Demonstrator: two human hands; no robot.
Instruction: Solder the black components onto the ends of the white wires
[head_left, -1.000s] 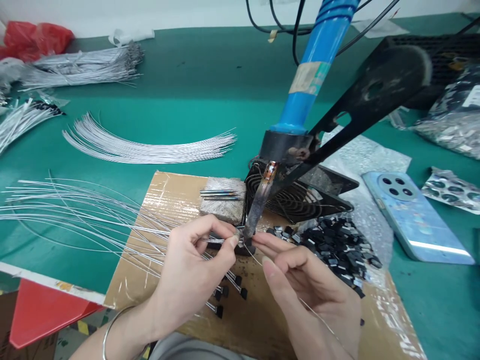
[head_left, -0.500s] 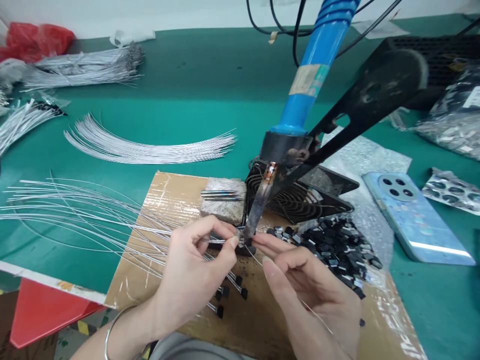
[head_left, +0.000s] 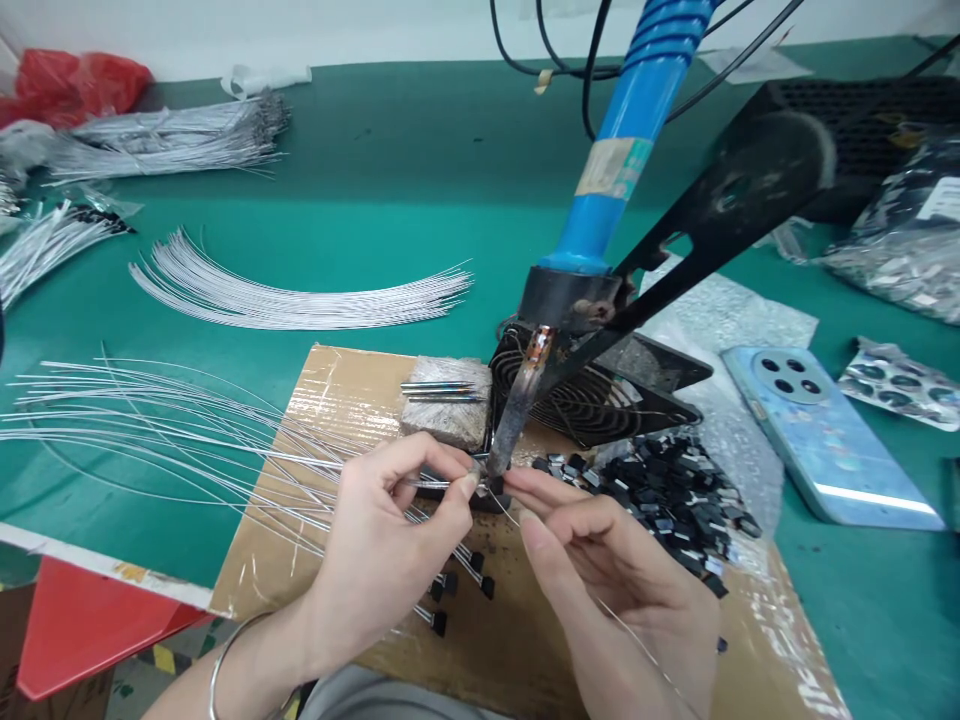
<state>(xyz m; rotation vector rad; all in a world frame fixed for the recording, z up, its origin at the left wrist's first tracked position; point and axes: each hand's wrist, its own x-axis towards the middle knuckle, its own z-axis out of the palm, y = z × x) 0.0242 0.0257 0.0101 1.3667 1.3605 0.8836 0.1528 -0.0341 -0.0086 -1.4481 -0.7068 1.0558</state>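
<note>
My left hand (head_left: 397, 545) is closed in a pinch on a thin grey-white wire (head_left: 319, 462), whose end lies under the soldering iron's tip. My right hand (head_left: 626, 590) has its fingers closed around a thin strand of solder wire (head_left: 636, 638), which runs across the palm up to the same spot. Held slanting in a black bracket (head_left: 720, 210), the blue-handled soldering iron (head_left: 600, 205) points down, its dark bit (head_left: 514, 415) between both hands' fingertips. The joint itself is too small and covered to make out. Wires with black ends (head_left: 439, 622) lie below my left hand.
A cardboard sheet (head_left: 289, 535) carries a sponge-like block (head_left: 446, 410), a black fan (head_left: 592, 400) and a heap of small black parts (head_left: 671, 500). A phone (head_left: 844, 450) lies right. Wire bundles (head_left: 300, 305) rest on the green table (head_left: 390, 220).
Both hands keep almost the same place at the iron's bit. The right thumb has shifted very slightly left; otherwise the view itself has moved a little.
</note>
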